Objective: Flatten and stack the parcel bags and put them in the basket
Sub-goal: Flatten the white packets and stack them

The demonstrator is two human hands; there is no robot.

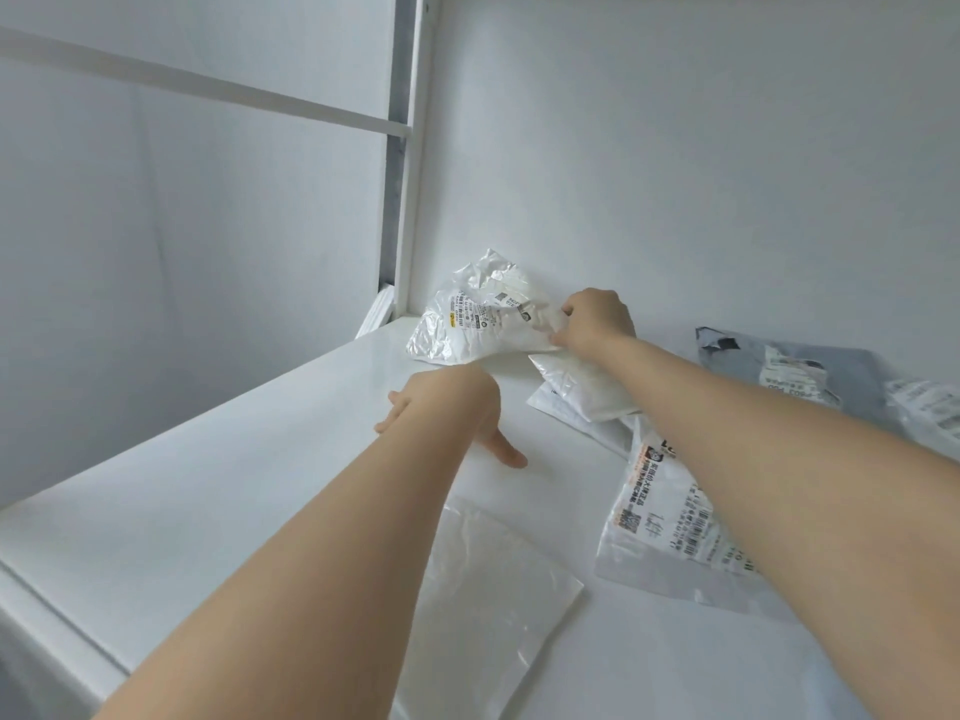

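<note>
— Where is the right hand [597,319]?
— At the far edge of the surface [234,485], close to the wall [675,148]. Its fingers [569,309] are curled and pinch the right-hand edge of a crumpled white bag [478,314], which bears a printed label and stands partly raised against the wall.

— And the left hand [447,413]?
— It is palm down over the middle of the surface, fingers [395,400] spread and thumb stretched out, holding nothing. I cannot tell whether it touches the surface.

— The other bags?
— A small white bag [576,387] lies just below the right hand, partly under the forearm. A labelled white bag [670,522] with orange print lies towards the right edge, also partly covered by that arm. A grey bag [779,366] lies at the far right corner by the wall. A flat translucent bag [493,589] lies near the front edge, beside the left forearm.
</note>
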